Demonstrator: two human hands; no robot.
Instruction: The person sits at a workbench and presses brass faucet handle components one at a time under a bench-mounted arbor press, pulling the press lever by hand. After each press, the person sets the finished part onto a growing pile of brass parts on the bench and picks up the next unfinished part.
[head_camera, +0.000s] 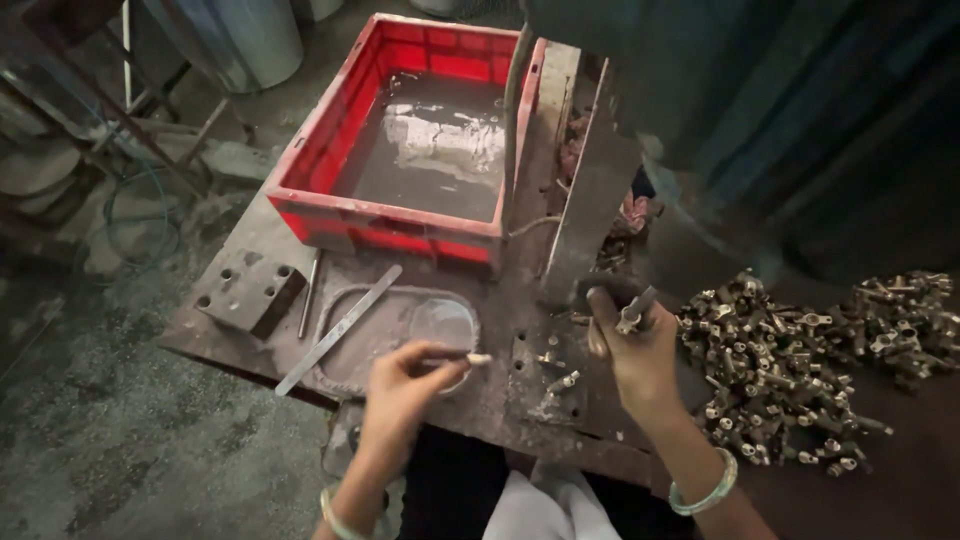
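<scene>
crate (400, 235): red | metal parts (790, 360): dull brass-grey | bangles (705, 492): pale green | workbench (240, 330): dark grey-brown

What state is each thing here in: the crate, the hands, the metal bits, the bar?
Red crate: open-topped, holding murky liquid.
Left hand: pinching a thin stick over a shallow dish.
Right hand: raised, gripping a small metal part.
Pile of parts: loose, heaped on the bench.
Flat bar: lying slantwise, untouched.
Drilled block: resting on the bench, untouched.
</scene>
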